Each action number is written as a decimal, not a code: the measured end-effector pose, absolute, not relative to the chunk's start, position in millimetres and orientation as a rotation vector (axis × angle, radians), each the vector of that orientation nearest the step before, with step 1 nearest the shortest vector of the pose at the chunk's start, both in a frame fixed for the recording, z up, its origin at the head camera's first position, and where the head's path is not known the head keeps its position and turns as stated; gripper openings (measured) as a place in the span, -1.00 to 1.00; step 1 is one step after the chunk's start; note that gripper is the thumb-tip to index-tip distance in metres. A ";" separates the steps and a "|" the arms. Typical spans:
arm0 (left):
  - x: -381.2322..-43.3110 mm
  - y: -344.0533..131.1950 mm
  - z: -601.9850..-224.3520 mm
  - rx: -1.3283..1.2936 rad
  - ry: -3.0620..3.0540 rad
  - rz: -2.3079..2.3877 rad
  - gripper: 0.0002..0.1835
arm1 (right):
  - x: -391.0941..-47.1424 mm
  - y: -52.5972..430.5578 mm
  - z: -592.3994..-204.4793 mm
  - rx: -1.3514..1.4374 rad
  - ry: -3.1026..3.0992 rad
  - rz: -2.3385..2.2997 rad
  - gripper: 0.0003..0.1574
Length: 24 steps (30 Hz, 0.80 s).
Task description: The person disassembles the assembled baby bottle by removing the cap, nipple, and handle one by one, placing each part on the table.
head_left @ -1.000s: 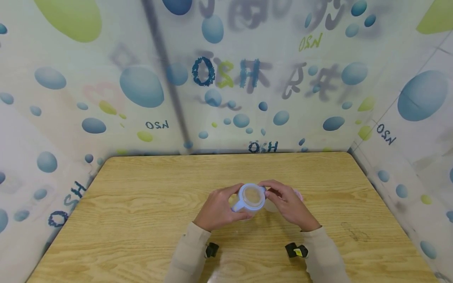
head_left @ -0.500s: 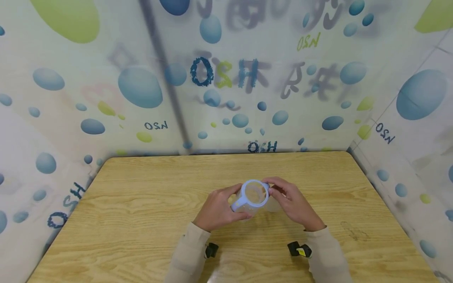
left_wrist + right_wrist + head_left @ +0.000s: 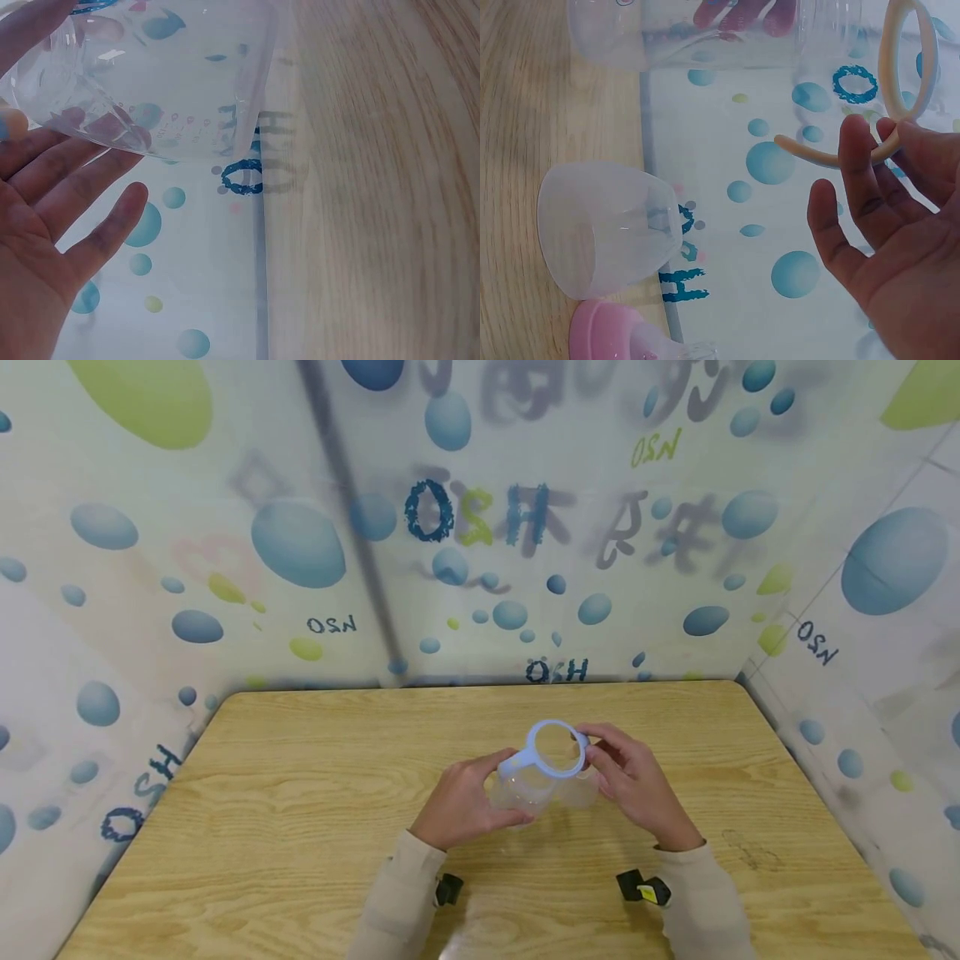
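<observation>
Nearest, two beige fabric sleeves [image 3: 397, 902] lead to a person's hands. The left hand [image 3: 461, 802] wraps thumb and fingers round a clear plastic bottle with printed markings [image 3: 187, 67], apparently to steady its body while leaving the mouth uncovered; one finger stands free of it. Just right of those fingers, the right hand [image 3: 637, 781] pinches a pale blue plastic ring with curved handles [image 3: 532, 755] between thumb and index finger, its other fingers loosely bent (in the right wrist view the ring looks cream). The ring seems just clear of the bottle's mouth, gripped at its side, probably so the fingers stay out of its hole. Below the right fingers, a translucent domed plastic cap [image 3: 604, 232] stands on its wide rim beside a pink plastic collar with a clear teat [image 3: 604, 337], teat up, presumably for stability. Under everything lies a pale wooden table [image 3: 315, 793]; beyond the fingertips rises a blue-spotted white wall [image 3: 480, 593]
</observation>
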<state>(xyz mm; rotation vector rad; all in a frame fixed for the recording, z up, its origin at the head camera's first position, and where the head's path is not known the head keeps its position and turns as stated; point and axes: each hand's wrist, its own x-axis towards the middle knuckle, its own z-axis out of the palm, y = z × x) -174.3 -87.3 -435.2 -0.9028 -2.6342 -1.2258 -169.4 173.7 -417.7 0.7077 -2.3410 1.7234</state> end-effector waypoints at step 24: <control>-174.1 -86.4 -436.5 -0.914 -2.624 -1.202 -0.24 | -169.7 188.5 -413.1 0.408 -2.236 1.629 -0.64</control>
